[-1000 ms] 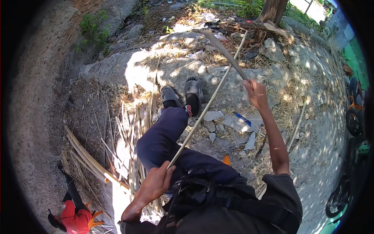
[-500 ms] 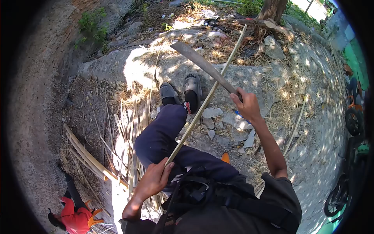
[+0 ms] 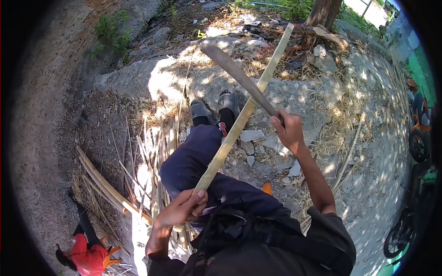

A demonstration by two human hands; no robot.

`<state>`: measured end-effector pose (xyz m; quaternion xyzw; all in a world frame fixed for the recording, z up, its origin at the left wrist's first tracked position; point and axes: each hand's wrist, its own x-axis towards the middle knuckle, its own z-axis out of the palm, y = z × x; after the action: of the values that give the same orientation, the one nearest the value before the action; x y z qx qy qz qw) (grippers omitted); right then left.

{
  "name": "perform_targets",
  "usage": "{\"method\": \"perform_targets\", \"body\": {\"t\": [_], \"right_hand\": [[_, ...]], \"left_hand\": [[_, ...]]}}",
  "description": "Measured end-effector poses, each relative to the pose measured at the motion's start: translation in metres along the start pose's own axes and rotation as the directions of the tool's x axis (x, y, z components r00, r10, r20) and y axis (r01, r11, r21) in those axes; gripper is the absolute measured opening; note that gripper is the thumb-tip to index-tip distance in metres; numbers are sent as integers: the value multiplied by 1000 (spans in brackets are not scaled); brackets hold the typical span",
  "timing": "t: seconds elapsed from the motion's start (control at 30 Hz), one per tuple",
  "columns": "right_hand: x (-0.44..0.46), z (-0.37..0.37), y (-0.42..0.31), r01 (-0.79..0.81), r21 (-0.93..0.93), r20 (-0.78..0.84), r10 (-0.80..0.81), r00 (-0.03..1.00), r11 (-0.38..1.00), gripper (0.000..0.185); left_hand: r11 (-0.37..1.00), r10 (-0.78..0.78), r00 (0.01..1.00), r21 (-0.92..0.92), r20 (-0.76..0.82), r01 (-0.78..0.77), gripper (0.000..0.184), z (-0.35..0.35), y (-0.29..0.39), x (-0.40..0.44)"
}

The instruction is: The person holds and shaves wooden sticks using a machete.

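Note:
My left hand (image 3: 182,210) is closed around the lower end of a long pale strip, which looks like split bamboo (image 3: 230,140). The strip slants up and to the right over my legs, its flat face towards the camera. In my right hand (image 3: 289,131) is the handle of a machete (image 3: 237,72). Its dull, broad blade points up and to the left and crosses over the strip at about mid-length. Both of my feet, in dark clogs (image 3: 229,100), rest on the ground beyond my knee.
Split strips (image 3: 156,170) and thicker curved poles (image 3: 103,184) lie on the ground at left. A person in red (image 3: 87,255) sits at bottom left. Broken stones (image 3: 252,135) lie ahead, a tree trunk (image 3: 323,14) stands behind, and motorbikes (image 3: 418,142) are at far right.
The strip has turned from its narrow edge to its broad face. My right hand and the machete have shifted left, with the blade now lower across the strip.

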<state>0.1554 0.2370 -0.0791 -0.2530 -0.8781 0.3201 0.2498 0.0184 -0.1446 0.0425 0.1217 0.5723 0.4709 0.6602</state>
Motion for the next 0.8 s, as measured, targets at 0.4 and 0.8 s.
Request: {"method": "perform_targets", "body": {"t": [0.4, 0.8], "right_hand": [[-16, 21, -34, 26, 26, 97, -28, 995, 999, 59], [-2, 21, -25, 109, 162, -1, -111, 994, 981, 59]], "left_hand": [[886, -78, 979, -436, 187, 154, 41, -1, -3, 32], [801, 56, 922, -568, 384, 188, 42, -1, -12, 44]]}}
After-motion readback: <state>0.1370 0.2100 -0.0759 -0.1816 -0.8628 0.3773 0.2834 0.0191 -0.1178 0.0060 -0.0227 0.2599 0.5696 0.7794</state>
